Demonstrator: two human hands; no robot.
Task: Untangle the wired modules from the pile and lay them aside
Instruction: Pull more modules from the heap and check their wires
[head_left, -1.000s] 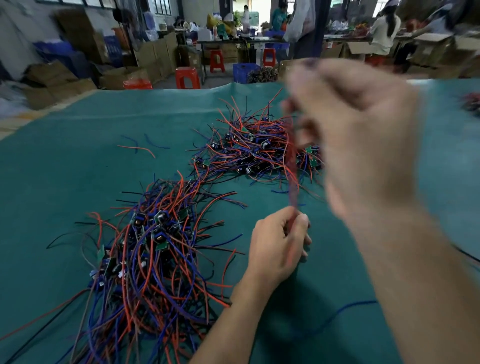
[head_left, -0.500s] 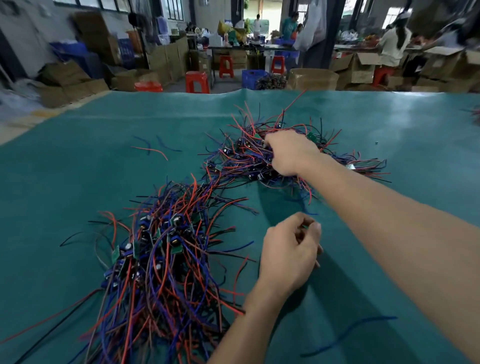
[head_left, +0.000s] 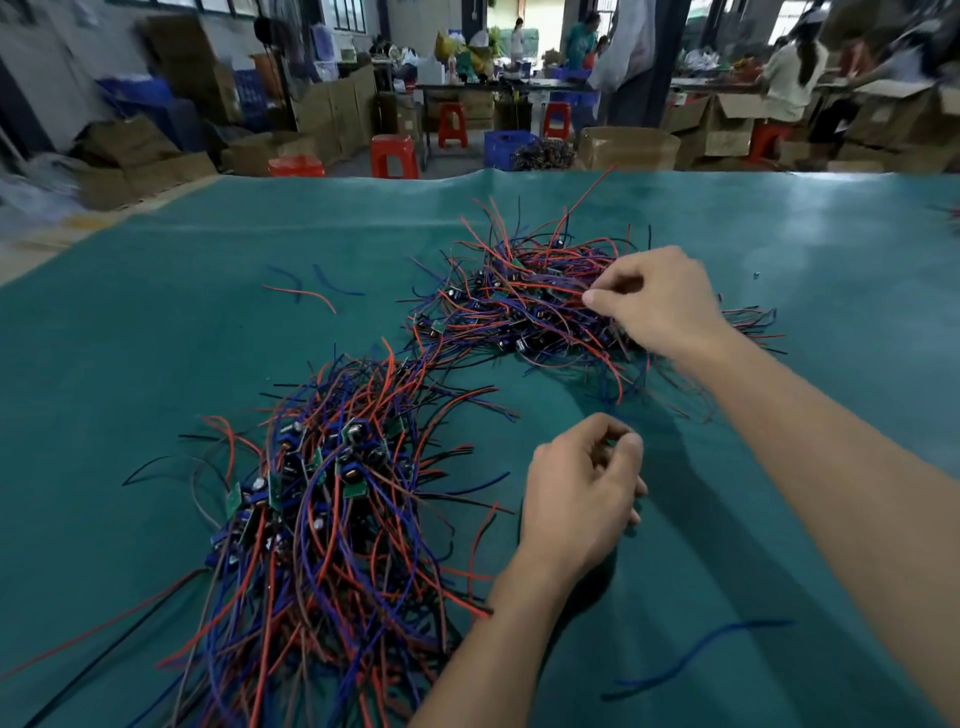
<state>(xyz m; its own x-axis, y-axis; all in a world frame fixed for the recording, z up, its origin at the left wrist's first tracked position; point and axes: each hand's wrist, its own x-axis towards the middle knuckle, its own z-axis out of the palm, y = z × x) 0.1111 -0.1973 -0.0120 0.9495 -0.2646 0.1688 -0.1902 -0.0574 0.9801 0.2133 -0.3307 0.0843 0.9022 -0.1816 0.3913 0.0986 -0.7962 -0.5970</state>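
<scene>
Reaching forward, right hand (head_left: 660, 301) pinches far pile (head_left: 524, 301) wires.

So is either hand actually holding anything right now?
The right hand pinches wires at the top of the far pile with its fingers. The left hand is curled, apparently holding nothing.

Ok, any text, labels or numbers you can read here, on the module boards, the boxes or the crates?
No text can be read in this view.
Green module boards in the near pile: any markings too small to read.
Cardboard boxes behind the table: no legible print, blurred.
Blue crate: no label shows.
</scene>
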